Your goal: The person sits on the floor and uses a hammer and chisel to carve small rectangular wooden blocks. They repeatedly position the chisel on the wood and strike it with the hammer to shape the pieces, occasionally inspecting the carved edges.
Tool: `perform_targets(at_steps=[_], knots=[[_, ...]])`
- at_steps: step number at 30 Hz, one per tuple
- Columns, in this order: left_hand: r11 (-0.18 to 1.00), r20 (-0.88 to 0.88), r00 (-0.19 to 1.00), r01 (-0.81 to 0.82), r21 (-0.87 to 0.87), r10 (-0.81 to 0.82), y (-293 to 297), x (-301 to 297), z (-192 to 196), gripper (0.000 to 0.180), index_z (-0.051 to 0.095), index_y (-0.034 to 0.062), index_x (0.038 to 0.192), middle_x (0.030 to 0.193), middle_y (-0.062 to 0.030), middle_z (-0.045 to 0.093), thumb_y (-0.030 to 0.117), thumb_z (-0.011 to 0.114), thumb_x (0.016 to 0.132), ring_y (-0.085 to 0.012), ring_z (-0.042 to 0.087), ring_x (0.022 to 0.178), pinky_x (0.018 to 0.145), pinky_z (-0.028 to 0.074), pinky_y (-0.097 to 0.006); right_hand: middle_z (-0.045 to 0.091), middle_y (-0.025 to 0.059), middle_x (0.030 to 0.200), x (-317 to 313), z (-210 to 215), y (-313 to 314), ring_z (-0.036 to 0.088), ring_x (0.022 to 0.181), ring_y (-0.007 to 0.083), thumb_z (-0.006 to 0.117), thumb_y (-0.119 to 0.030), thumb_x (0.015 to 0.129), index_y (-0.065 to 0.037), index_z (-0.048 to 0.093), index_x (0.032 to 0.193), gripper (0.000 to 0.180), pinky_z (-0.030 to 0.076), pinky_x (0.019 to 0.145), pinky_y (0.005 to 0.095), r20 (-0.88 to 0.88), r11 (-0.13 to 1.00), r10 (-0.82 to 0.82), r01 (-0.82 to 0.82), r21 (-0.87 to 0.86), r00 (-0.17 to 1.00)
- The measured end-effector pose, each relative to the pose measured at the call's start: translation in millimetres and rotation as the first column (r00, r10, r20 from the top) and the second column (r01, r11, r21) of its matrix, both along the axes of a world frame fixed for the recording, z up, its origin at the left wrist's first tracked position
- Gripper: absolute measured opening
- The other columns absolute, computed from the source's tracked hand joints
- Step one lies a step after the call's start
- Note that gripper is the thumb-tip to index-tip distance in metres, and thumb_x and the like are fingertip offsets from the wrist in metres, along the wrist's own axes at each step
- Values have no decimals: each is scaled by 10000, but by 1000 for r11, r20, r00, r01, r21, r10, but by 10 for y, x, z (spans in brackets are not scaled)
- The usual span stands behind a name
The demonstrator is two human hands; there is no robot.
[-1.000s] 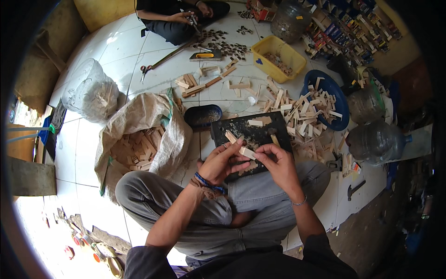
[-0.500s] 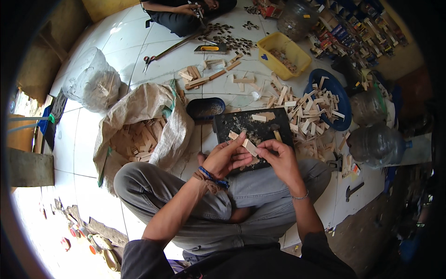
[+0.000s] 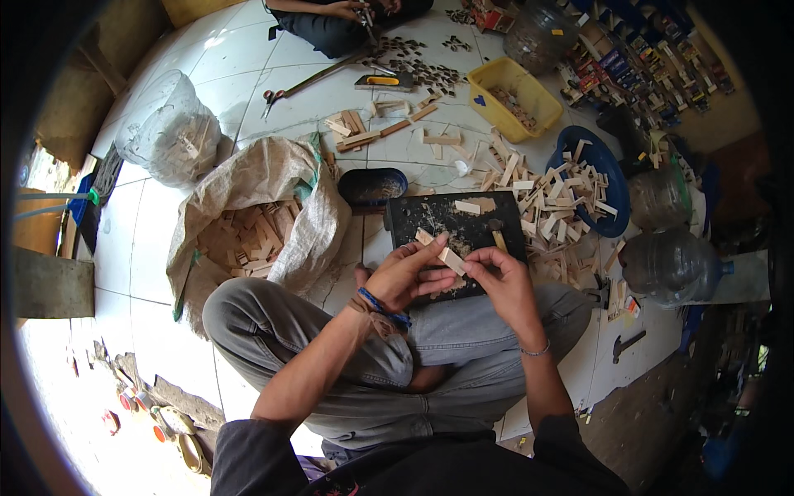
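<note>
Over the black work board (image 3: 403, 217) in front of my crossed legs, my left hand (image 3: 403, 277) holds a small flat piece of pale wood (image 3: 452, 260), its thumb pressed on top. My right hand (image 3: 501, 283) pinches the near right end of that same piece. A second wooden part shows at the left thumb tip; whether the two are joined, I cannot tell. On the board lie another pale wooden block (image 3: 471, 206), wood shavings and a small hammer (image 3: 498, 236) with a light handle.
Left of the board stand an open sack (image 3: 318, 219) of wood pieces and a dark blue tray (image 3: 372, 187). To the right are a blue basin (image 3: 616, 194) with blocks spilling out, plastic bottles and a hammer (image 3: 628, 345). Beyond sit a yellow tub (image 3: 542, 124) and another person (image 3: 343, 25).
The whole view has shifted slightly. Both hands stay on the wooden piece over the board, with hardly any change in their hold.
</note>
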State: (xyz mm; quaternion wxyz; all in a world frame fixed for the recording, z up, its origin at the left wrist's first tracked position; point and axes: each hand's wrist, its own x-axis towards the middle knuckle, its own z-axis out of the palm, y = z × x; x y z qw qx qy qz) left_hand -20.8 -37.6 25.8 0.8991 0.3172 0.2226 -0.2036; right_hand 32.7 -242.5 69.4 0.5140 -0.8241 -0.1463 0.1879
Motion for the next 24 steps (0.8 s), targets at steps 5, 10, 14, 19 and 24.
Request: perform_targets(at_steps=[5,10,14,19,24], knots=[[999,66,997,-29,42,27,40,1,2,706,262,64,1532,1186,-145,692,184,720,1007,-293,753,1027,871,655,-425,719,19,915,-13,43,-60,639,844,61,736,-81,976,11,714,1033,111,522,741,248,212,994,103,-90,-68,972],[986,219,976,-52,157,16,83,17,-57,674,261,160,1554,1284,-150,672,88,669,1023,-301,723,1134,911,632,-437,717,20,943,-57,2,-206,642,844,62,733,-69,973,18,707,1018,102,528,749,255,234,990,129,-112,-86,963],[936,411,910,-192,294,57,4,27,-133,564,362,95,1478,1228,-109,685,9,659,1006,-208,704,1118,925,601,-341,743,62,933,-52,-99,-331,677,843,108,745,-133,971,16,707,1076,187,533,755,287,65,999,39,-38,-24,997],[861,639,764,-269,432,-82,-209,-23,-201,358,532,37,1353,1204,-64,682,-13,631,1013,-127,666,1147,989,534,-276,721,15,914,9,-27,-446,629,841,73,750,-138,974,9,718,1084,186,508,765,249,-104,998,-57,58,6,993],[777,691,691,-308,548,-213,-289,-80,-176,320,589,11,1303,1219,-77,702,-16,659,992,-126,658,1168,1000,533,-294,705,5,952,13,181,-420,620,857,73,724,-108,992,-11,697,1075,130,498,739,251,84,998,-65,67,-16,994]])
